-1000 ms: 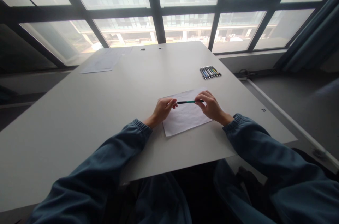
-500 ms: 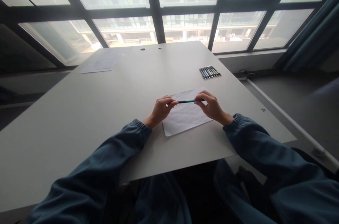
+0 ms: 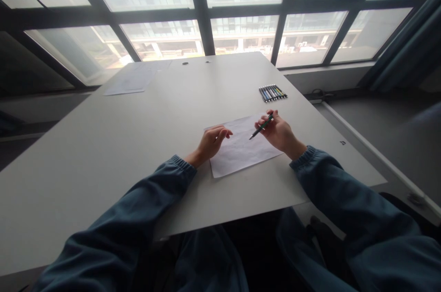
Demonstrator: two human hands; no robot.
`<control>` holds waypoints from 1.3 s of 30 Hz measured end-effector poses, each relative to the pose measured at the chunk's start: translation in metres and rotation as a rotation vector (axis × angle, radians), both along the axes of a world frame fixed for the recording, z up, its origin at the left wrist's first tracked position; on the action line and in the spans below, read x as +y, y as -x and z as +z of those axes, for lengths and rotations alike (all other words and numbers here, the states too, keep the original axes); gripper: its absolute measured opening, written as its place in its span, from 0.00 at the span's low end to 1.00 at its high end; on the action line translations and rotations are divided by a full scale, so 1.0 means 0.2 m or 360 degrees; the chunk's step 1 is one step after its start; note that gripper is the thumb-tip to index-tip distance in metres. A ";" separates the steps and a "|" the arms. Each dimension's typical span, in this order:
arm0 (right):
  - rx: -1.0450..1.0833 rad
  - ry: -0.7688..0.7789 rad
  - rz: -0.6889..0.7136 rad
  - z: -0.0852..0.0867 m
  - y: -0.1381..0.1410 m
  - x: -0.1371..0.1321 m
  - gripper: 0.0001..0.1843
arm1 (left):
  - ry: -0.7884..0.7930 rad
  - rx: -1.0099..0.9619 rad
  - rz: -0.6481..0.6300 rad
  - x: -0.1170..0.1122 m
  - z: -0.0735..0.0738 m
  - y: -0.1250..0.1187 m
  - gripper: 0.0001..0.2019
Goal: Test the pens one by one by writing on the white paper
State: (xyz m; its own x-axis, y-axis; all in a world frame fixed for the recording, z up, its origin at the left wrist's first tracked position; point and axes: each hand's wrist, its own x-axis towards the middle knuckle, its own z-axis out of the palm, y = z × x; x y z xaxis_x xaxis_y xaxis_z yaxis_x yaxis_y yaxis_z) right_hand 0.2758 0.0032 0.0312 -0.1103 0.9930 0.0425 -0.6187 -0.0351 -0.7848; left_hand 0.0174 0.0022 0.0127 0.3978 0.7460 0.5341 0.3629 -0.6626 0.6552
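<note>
In my right hand (image 3: pixel 279 134) is a slim green and black pen (image 3: pixel 262 127), gripped between the fingers and slanting with its dark tip down to the left. The tip hovers over, or rests on, a white sheet of paper (image 3: pixel 241 156); I cannot tell which. My left hand (image 3: pixel 212 142) lies at the left side of the sheet, fingers loosely curved, with nothing visible in it. Beyond the right hand, several pens (image 3: pixel 273 93) lie side by side in a neat row.
The white table (image 3: pixel 165 122) reaches to the windows. More paper (image 3: pixel 129 78) lies at its far left. A round dark disc (image 3: pixel 185 63) and a small dark piece (image 3: pixel 208 62) are near the far edge. A white rail (image 3: pixel 372 154) runs beyond the right edge.
My left hand has let go of the pen. The right hand has turned it from level between both hands to a slant, tip down to the left.
</note>
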 end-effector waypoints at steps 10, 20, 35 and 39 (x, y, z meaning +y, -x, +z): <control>0.0311 0.0086 0.0128 0.05 -0.12 -0.03 0.19 | 0.0039 0.0065 0.0166 0.02 -0.02 0.01 0.27; 0.0321 0.0247 0.0223 0.06 -0.11 -0.02 0.11 | -0.0109 0.0468 0.0287 0.05 -0.05 0.03 0.13; -0.0181 0.0093 0.0102 0.00 -0.07 -0.02 0.33 | -0.0062 0.0814 0.0165 0.02 -0.03 0.03 0.34; -0.0386 0.0014 0.0106 0.00 -0.03 -0.04 0.25 | 0.0005 0.0942 0.0140 0.01 -0.01 0.03 0.35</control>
State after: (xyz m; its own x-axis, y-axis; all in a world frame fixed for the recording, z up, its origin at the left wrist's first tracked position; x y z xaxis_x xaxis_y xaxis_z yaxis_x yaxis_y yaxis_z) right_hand 0.2824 -0.0057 0.0303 -0.1812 0.9835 -0.0018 -0.4082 -0.0769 -0.9096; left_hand 0.0107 0.0039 0.0103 0.5640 0.7907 0.2382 0.7201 -0.6121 0.3267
